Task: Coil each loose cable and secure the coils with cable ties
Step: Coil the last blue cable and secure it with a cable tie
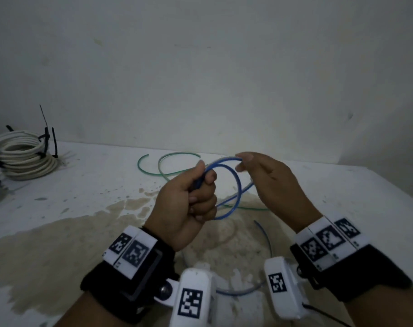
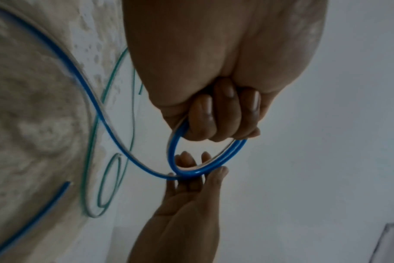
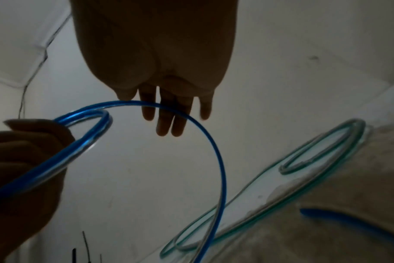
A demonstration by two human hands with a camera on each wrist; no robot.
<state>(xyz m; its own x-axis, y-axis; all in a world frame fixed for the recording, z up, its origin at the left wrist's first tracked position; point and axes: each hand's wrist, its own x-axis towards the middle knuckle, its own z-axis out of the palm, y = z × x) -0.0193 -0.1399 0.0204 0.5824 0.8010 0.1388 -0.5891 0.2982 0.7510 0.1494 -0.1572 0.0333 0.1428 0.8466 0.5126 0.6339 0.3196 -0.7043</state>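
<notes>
My left hand (image 1: 200, 187) grips a small coil of blue cable (image 1: 238, 185) in its fist above the white table (image 1: 94, 185). The left wrist view shows two turns of the blue cable (image 2: 170, 153) coming out under the curled fingers (image 2: 214, 121). My right hand (image 1: 243, 164) lightly pinches the top of the outer loop between thumb and forefinger, the other fingers (image 3: 164, 115) held straight. From there the blue cable (image 3: 223, 178) arcs down to the table, and its loose tail (image 1: 264, 232) lies near my wrists. A green cable (image 1: 138, 165) lies loose on the table behind my hands.
A stack of white cable coils (image 1: 23, 156) bound with black cable ties (image 1: 45, 138) stands at the far left by the wall. A brown stain (image 1: 47, 244) covers the near part of the table. The wall rises right behind the table.
</notes>
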